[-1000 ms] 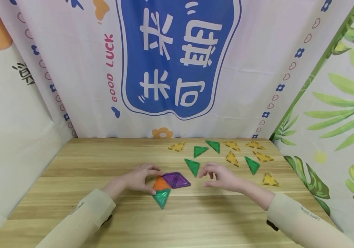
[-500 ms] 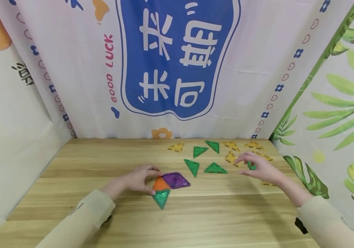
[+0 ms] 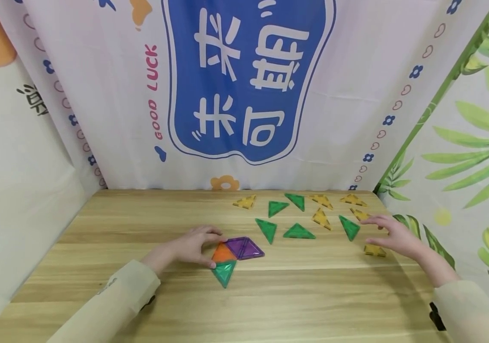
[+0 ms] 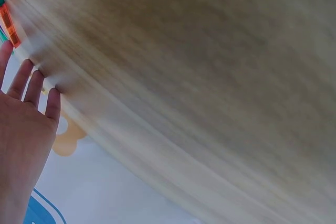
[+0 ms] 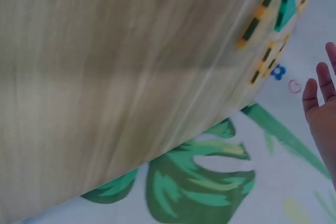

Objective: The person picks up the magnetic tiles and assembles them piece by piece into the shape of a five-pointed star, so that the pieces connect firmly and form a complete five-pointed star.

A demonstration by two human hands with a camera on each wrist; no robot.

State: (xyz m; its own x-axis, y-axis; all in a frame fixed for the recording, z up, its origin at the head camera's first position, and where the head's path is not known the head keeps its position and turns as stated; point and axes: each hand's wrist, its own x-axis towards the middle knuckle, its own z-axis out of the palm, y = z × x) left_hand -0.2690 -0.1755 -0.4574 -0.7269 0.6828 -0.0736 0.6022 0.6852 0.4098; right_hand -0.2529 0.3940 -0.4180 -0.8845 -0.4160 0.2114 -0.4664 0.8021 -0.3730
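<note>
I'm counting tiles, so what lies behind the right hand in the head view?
Two yellow triangular plastic tiles peek out past the right hand: one at its upper edge, another at its lower. Their covered parts, and anything wholly hidden behind the hand, cannot be seen.

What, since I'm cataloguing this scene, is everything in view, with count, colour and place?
Orange tile: 1, orange, mid-table, left of the purple pair
Purple tiles: 2, purple, side by side, right of the orange one
Teal tile: 1, teal-green, on the orange one's near side
Green tiles: 5, green, loose, centre to right
Yellow tiles: 6, yellow, loose, far edge to right
Table: 1, light wood, beneath the tiles
Printed cloth: pieces unclear, white with coloured prints, behind and both sides
Dark items: 2, black, under the sleeves, unidentifiable
Sleeves: 2, beige, both forearms
Left hand: 1, bare, at the orange tile's left
Right hand: 1, bare, near the rightmost yellow tiles
</note>
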